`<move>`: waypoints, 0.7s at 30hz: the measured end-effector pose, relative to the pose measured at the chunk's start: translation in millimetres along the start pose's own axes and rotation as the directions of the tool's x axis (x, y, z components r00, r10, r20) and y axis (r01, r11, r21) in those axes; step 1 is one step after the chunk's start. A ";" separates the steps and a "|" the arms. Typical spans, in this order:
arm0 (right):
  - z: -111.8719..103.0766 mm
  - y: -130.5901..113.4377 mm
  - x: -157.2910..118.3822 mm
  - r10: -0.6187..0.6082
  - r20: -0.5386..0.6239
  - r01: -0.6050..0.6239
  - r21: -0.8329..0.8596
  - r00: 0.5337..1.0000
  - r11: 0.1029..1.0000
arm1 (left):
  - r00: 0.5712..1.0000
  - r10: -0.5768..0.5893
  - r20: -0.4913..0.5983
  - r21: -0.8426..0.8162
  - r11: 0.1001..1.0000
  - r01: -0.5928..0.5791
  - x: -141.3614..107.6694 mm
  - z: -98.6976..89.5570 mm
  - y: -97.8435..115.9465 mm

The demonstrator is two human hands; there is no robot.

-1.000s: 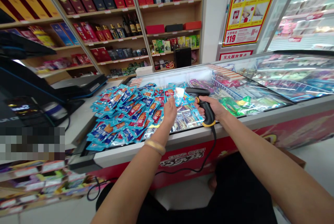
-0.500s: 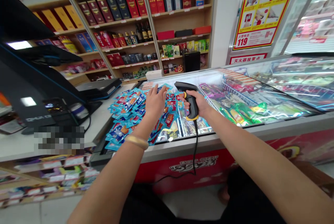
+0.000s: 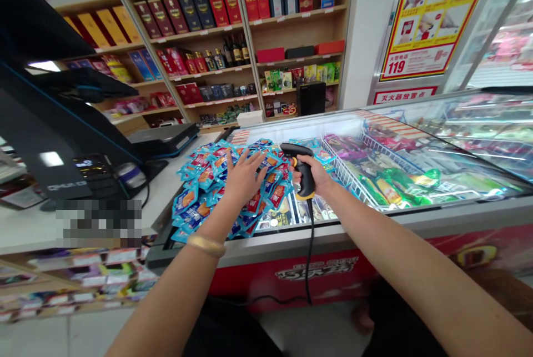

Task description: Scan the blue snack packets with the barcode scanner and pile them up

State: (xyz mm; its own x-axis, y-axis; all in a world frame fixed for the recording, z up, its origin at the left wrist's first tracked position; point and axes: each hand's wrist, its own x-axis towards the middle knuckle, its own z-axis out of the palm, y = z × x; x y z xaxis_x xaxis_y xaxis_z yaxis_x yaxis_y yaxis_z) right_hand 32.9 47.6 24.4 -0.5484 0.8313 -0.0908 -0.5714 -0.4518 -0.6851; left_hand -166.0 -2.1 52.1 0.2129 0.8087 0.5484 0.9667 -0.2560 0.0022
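Many small blue snack packets [image 3: 194, 204] with red and dark blue labels lie heaped on the glass top of the freezer. My left hand [image 3: 244, 179] rests on or just over the heap, palm down, its fingers spread, holding nothing. A gold bangle [image 3: 207, 245] circles that wrist. To the right of it, my right hand [image 3: 314, 175] is wrapped round the handle of a black and yellow barcode scanner [image 3: 307, 180]. The scanner's head points left over the packets, and its black cable [image 3: 309, 251] hangs down in front of the freezer.
The chest freezer [image 3: 391, 222] stretches to the right, with frozen goods in wire baskets [image 3: 350, 176] under glass. At left a counter [image 3: 160, 201] bears a dark checkout machine [image 3: 45, 140] and a flat black device [image 3: 164, 137]. Shelves of boxes [image 3: 219, 7] stand behind.
My left hand has spread its fingers wider and lies flatter over the packets. My right hand still grips the scanner. The whole view has shifted slightly.
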 end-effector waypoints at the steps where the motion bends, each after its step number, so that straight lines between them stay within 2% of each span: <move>1: 0.4 -0.1 -0.7 -0.003 0.006 0.003 -0.002 1.000 1.000 | 0.999 -0.012 -0.032 -0.021 1.000 0.011 -6.8 -7.5 -2.6; 3: 1.2 0.3 -2.3 -0.009 0.007 0.008 0.004 1.000 1.000 | 0.987 -0.093 -0.129 -0.030 0.995 0.090 -28.2 -23.9 -13.0; 4: 1.5 0.6 -3.0 -0.009 0.004 0.009 0.007 1.000 1.000 | 0.965 -0.172 -0.199 -0.014 0.985 0.173 -42.3 -32.0 -20.8; 6: 1.6 1.1 -4.2 -0.011 -0.011 0.012 0.003 1.000 1.000 | 0.889 -0.360 -0.282 0.015 0.925 0.379 -74.5 -45.7 -39.4; 7: 1.5 1.4 -4.6 -0.014 -0.016 0.014 -0.002 1.000 1.000 | 0.850 -0.451 -0.271 0.021 0.881 0.473 -90.6 -50.5 -49.1; 8: 1.5 1.6 -4.9 -0.016 -0.019 0.016 -0.005 1.000 1.000 | 0.829 -0.522 -0.203 0.028 0.843 0.538 -105.5 -53.4 -58.1; 9: 1.5 1.8 -5.2 -0.016 -0.020 0.016 -0.008 1.000 1.000 | 0.826 -0.554 -0.106 0.028 0.828 0.560 -118.3 -54.5 -65.7; 11: 2.1 2.3 -6.2 -0.011 -0.024 0.011 -0.011 1.000 1.000 | 0.838 -0.538 0.091 0.040 0.843 0.537 -135.8 -52.0 -75.2; 13: 4.2 3.6 -8.6 -0.001 -0.033 0.001 -0.018 0.999 1.000 | 0.847 -0.499 0.184 0.059 0.866 0.497 -141.9 -46.1 -76.7; 18: 14.1 12.8 -14.9 0.026 -0.030 -0.028 -0.070 0.999 0.997 | 0.869 -0.436 0.234 0.095 0.900 0.426 -130.7 -36.0 -60.4; 21: 19.4 19.7 -13.7 0.057 -0.066 -0.064 -0.123 0.996 0.990 | 0.856 -0.446 0.261 0.106 0.895 0.434 -122.4 -32.8 -52.3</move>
State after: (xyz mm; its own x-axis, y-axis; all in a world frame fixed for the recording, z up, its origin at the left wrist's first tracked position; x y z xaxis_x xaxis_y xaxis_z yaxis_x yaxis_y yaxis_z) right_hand 17.4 21.0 26.2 -0.5386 0.8238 -0.1766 -0.4553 -0.4610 -0.7617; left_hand -247.3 -105.1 12.3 -0.2118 0.9447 0.2504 0.9724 0.1779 0.1513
